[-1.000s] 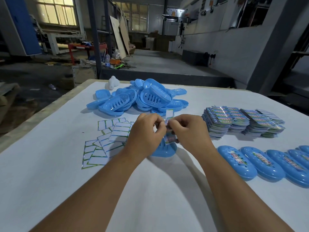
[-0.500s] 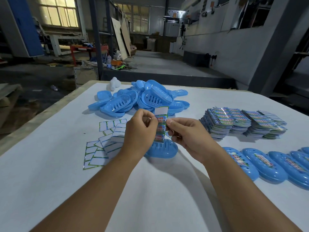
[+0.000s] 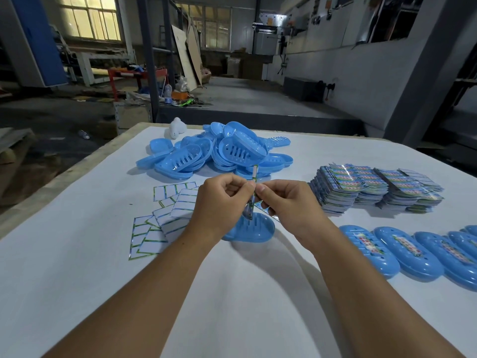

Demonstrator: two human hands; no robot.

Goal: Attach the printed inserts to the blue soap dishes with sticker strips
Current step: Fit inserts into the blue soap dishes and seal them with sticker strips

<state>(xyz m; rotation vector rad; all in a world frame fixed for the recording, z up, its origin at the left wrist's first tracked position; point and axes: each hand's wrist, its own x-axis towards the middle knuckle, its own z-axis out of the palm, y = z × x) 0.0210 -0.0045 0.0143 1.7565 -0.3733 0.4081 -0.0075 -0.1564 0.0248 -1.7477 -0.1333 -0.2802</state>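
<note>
My left hand (image 3: 219, 202) and my right hand (image 3: 289, 202) pinch a narrow printed insert (image 3: 252, 195) between thumb and fingers, held upright and edge-on to the camera. Its lower end hangs just above a blue soap dish (image 3: 254, 228) that lies on the white table under my hands. Sheets of white sticker strips (image 3: 160, 218) with green edges are fanned out to the left of my left hand. Stacks of printed inserts (image 3: 371, 189) sit to the right.
A heap of loose blue soap dishes (image 3: 219, 153) fills the far middle of the table (image 3: 77, 267). A row of several dishes with inserts on them (image 3: 407, 251) lies at the right edge. A small white object (image 3: 178, 127) stands at the far edge.
The insert has turned from face-on to edge-on between my fingers. Both hands stay close together above the dish, slightly lower than half a second ago.
</note>
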